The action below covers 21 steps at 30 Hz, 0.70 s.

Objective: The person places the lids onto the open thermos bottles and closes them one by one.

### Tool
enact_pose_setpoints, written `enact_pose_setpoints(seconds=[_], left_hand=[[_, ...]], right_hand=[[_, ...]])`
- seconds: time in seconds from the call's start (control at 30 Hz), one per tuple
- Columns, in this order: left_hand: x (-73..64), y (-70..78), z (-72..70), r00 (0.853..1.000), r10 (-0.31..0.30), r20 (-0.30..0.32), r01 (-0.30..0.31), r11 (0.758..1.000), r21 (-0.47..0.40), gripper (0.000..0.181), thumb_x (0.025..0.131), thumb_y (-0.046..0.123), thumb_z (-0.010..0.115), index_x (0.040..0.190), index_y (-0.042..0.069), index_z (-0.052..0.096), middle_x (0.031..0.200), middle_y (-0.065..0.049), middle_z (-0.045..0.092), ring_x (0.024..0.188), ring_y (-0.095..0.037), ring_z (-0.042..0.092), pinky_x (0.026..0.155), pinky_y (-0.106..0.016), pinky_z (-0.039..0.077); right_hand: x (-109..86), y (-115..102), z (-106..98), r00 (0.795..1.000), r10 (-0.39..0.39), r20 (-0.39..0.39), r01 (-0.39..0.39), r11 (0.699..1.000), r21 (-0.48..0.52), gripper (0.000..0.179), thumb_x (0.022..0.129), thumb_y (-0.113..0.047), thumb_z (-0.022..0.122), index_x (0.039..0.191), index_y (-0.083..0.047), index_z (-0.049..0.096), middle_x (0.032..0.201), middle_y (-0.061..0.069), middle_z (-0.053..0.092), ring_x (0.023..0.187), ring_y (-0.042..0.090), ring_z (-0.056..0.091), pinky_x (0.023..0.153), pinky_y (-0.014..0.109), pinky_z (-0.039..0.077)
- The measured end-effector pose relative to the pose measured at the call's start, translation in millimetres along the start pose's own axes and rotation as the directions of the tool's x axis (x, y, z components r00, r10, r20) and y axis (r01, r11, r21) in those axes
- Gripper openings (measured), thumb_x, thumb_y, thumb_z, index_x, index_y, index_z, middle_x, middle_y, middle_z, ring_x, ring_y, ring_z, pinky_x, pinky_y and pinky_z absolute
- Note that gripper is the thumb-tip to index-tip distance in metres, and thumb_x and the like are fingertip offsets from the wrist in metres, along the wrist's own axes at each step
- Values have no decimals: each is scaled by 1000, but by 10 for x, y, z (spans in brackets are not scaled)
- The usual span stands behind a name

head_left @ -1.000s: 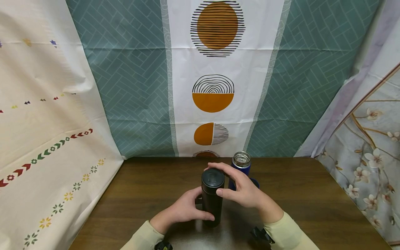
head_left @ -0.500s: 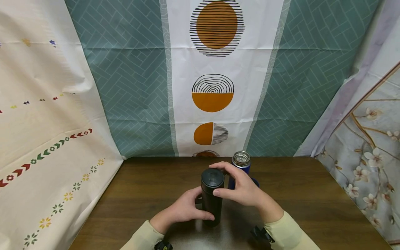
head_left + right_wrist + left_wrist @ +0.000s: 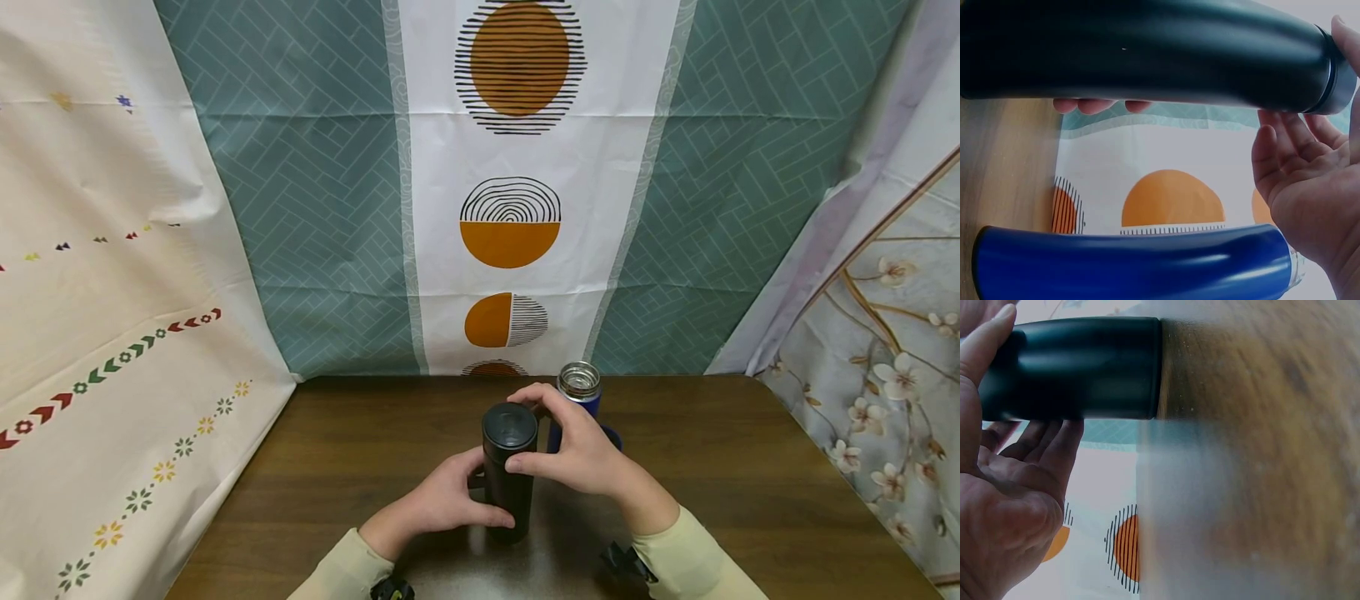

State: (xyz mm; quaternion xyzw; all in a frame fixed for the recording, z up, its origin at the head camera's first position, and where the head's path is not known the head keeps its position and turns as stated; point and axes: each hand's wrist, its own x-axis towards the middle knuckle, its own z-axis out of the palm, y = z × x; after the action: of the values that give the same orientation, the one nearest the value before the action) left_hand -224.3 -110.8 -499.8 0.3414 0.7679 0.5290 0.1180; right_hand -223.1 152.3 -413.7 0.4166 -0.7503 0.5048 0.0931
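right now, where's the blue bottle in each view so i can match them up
Head: the blue bottle is right of centre in the lower half, partly behind the right hand.
Left wrist: not in it.
Right wrist: along the bottom, from near the left edge to right of centre.
Shared landmark: the black bottle, in all three.

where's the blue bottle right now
In the head view, the blue bottle stands just beyond the right hand, which partly hides it, to the right of and farther back than the black bottle.
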Motion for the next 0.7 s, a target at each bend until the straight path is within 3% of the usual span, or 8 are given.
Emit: enact_pose_setpoints(seconds=[0.47, 0.7], left_hand=[[-1, 12, -5, 1000, 14, -2, -14, 1000, 21, 72, 87, 29, 98, 150, 31, 63, 136, 11, 74, 125, -14, 70, 107, -35, 57], [2, 10, -4, 1000, 0, 0, 0, 1000, 11, 71, 88, 30, 98, 149, 32, 64, 136, 11, 74, 128, -15, 69, 109, -36, 56]], right_hand=[[-4, 1, 2, 1000, 17, -11, -18, 999, -34, 73, 85, -17, 100, 146, -16, 59, 128, -1, 70, 109, 20, 67, 97, 37, 56], [-2, 20, -10, 998, -46, 39, 44, 997, 57, 72, 95, -10, 86, 159, -17, 54, 148, 5, 67, 126, 24, 66, 110, 41, 53]])
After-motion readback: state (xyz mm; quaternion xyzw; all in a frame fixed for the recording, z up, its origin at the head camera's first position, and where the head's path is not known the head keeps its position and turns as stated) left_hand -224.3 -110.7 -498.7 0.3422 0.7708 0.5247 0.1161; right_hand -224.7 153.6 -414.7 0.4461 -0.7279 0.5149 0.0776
